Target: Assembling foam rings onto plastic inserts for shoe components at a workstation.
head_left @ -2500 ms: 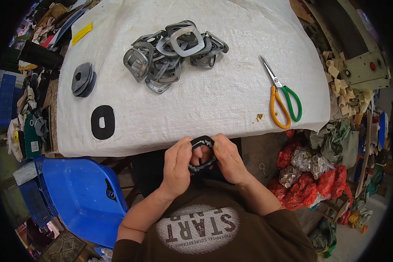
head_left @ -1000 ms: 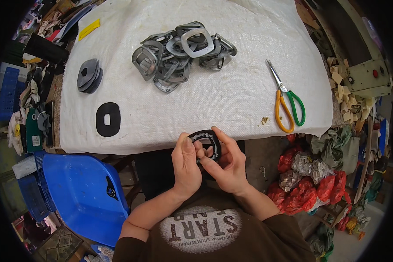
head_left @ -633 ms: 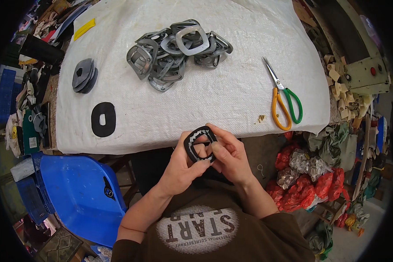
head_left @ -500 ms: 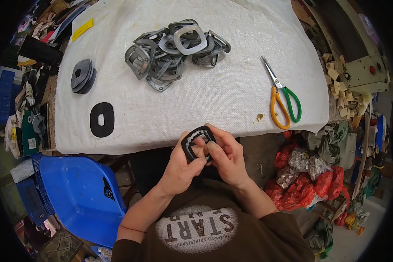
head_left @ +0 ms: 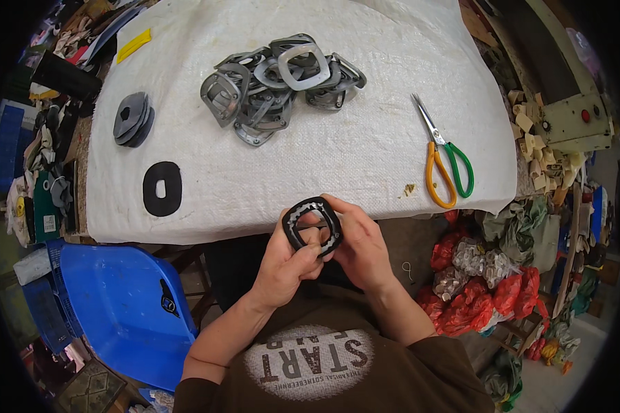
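- I have both hands gripping the black ring point(head_left: 289, 233) between them: the left hand point(head_left: 280, 261) has its lower left rim, the right hand point(head_left: 364, 249) its right side.
- The bench point(head_left: 255, 189) edge runs just beyond the hands; past it, bare white cover reaches the pile point(head_left: 263, 103), with scissors point(head_left: 438, 165) off right and a black patch point(head_left: 153, 202) off left.
- Fingers behind the ring are partly hidden from me.
- Half a second ago the right thumb covered the right rim; now that rim shows.
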A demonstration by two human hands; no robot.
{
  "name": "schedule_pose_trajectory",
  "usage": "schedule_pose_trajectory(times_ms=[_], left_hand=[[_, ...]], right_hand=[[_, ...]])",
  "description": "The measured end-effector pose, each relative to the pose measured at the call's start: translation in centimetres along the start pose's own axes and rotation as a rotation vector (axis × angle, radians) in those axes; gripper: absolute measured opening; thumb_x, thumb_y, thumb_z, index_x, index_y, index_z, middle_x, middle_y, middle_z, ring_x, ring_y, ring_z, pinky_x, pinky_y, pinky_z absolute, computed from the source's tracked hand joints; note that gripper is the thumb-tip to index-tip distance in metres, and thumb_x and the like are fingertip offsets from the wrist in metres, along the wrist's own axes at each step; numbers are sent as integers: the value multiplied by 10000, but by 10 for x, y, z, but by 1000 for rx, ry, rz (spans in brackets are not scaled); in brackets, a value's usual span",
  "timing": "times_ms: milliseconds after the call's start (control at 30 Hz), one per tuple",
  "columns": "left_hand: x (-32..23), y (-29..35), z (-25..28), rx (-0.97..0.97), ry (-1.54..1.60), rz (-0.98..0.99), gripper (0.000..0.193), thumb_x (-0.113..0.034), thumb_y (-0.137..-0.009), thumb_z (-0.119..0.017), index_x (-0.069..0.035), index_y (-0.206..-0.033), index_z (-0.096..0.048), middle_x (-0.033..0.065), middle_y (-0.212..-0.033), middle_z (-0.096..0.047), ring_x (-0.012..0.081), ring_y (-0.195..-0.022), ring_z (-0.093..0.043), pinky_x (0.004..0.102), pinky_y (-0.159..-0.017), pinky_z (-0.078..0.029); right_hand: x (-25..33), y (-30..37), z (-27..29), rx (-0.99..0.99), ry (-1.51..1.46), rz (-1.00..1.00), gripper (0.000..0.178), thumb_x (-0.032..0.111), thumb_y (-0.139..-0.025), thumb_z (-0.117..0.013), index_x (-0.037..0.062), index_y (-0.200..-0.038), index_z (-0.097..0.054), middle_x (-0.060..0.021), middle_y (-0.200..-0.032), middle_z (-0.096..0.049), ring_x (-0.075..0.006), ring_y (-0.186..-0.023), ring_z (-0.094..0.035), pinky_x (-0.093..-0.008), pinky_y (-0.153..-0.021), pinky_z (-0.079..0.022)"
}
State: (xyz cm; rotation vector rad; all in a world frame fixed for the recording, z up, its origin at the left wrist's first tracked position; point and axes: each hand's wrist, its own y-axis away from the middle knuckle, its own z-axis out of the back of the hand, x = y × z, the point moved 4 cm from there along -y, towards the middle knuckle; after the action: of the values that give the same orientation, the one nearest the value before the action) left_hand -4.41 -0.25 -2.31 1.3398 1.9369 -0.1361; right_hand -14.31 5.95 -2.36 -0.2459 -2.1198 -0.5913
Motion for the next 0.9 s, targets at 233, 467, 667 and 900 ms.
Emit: schedule_pose_trajectory(times_ms=[233,467,667,900], left_hand=[[2,7,-2,95,-80,-28,299,-58,-834,-497,-80,-1083,-333,-3,-702,-394,53,-493,-323,198,-453,-304],[-24,36,36,-292,-535,-253,118,-22,-804,-533,-43,-910,-486,-11,-777,-496,46,-646,-444,197,-568,-374],[-47,125,156,-1150,-797,-523,50,-93,-883,-484,-46,-869,-494,-12,-775,-459,70,-674,-415,213,-614,-371],[-8,245,286,-1565,-1322,35,238,-107,-882,-470,49,-1062,-484,198,-897,-570,332,-808,-537,394,-787,-405]], right_hand=[[-8,4,5,15,121,102,238,183,-948,-430,0,-1094,-471,-9,-754,-536,-47,-600,-483,-190,-531,-416],[-3,-10,-12,117,262,98,310,200,-957,-408,-8,-1186,-433,-55,-826,-561,-75,-589,-483,-203,-539,-421],[14,-25,-3,121,359,217,263,115,-933,-453,-12,-1163,-462,-103,-904,-599,-77,-636,-503,-204,-603,-436],[38,-46,0,44,415,326,216,106,-912,-496,-19,-1088,-505,-83,-863,-605,-68,-651,-489,-202,-612,-427]])
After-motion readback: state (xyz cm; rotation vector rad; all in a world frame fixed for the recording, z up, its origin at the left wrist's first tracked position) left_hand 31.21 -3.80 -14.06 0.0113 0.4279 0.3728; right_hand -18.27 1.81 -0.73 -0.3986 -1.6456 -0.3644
